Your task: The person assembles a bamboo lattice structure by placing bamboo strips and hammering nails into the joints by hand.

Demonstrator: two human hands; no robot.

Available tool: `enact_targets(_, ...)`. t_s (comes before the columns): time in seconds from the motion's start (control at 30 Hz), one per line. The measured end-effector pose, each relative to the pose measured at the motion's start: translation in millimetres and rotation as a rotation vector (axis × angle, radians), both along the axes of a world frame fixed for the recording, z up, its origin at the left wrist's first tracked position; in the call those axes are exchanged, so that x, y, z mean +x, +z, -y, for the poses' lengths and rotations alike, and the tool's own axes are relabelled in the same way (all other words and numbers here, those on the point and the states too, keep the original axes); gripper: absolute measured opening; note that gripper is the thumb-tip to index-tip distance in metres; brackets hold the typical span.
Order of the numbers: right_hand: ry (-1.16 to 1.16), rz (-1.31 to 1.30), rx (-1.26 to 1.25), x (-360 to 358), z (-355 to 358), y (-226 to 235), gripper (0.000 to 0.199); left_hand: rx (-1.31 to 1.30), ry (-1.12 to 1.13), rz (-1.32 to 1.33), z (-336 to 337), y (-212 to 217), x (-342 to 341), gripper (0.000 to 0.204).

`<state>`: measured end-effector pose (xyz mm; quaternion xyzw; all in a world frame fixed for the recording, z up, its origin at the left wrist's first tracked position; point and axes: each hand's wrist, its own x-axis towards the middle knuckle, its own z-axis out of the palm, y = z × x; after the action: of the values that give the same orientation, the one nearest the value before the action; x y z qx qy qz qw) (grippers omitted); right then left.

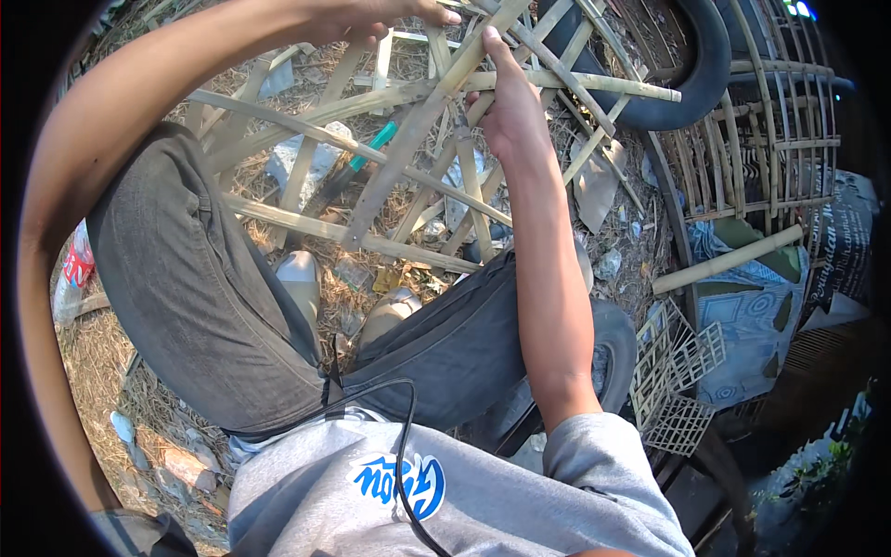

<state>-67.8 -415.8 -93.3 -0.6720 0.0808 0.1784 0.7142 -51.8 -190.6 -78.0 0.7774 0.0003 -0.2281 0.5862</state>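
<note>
A frame of crossed bamboo strips (408, 139) stands in front of my knees, leaning over the littered ground. My left hand (371, 23) is at the top of the view, closed around an upper strip of the frame. My right hand (506, 111) grips the strips where several cross, thumb pointing up along one slat. Under the frame lies a tool with a teal handle (371, 148) on the straw. My legs in dark grey trousers (204, 288) are bent either side of the frame's base.
A black rubber tyre (687, 84) lies at the upper right, next to a finished bamboo cage (770, 139). A loose bamboo pole (724, 260) and small woven lattice pieces (677, 371) lie at the right. Straw and scraps of litter cover the ground.
</note>
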Motion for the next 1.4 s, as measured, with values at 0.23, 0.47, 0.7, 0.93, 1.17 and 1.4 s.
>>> enact_targets(0.23,0.033,0.030,-0.005,0,-6,-4,0.053,0.185,0.159,0.076,7,12,-15,0.052)
enact_targets(0.47,0.023,0.019,0.007,-1,-8,-5,0.053,0.276,0.174,0.110,8,16,-18,0.049)
enact_targets(0.7,-0.007,0.020,-0.024,4,2,-6,0.056,0.213,0.144,0.111,15,9,-12,0.048)
enact_targets(0.93,-0.049,0.069,-0.053,12,6,-15,0.058,0.168,0.124,0.018,9,5,5,0.055)
enact_targets(1.17,0.003,0.063,-0.136,6,-6,-10,0.066,0.122,0.147,-0.054,-4,6,1,0.051)
enact_targets(1.4,-0.019,0.027,-0.142,3,-3,-4,0.061,0.126,0.183,-0.024,4,18,-1,0.048)
